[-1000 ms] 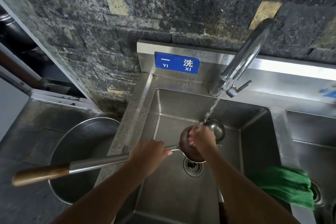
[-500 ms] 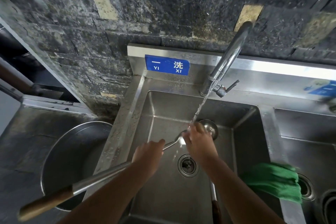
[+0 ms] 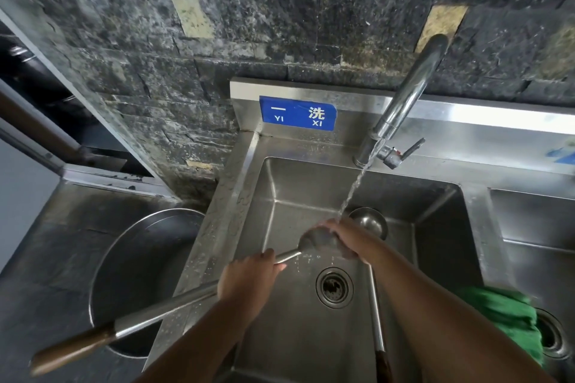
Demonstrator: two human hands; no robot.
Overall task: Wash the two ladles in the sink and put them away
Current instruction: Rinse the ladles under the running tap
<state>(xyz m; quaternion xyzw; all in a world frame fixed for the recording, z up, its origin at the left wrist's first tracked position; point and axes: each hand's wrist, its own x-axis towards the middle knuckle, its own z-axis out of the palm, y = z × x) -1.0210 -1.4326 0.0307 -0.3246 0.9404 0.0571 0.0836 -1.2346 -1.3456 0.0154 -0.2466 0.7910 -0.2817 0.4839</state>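
My left hand (image 3: 249, 281) grips the steel shaft of a long ladle (image 3: 161, 312) with a wooden handle end that sticks out left over the sink's edge. Its bowl is under the running water, and my right hand (image 3: 347, 238) is curled over that bowl. A second ladle (image 3: 370, 222) lies in the steel sink (image 3: 273, 196), its bowl at the back behind my right hand and its handle running toward me past the drain (image 3: 334, 288).
The tap (image 3: 404, 102) at the back right pours a stream of water. A green cloth (image 3: 504, 320) lies on the divider to a second basin at the right. A large round metal basin (image 3: 130, 274) sits left of the sink. A dark stone wall rises behind.
The ladle bowl has turned under the stream, and my right hand has shifted over it. The wooden handle end has dropped lower at the left.
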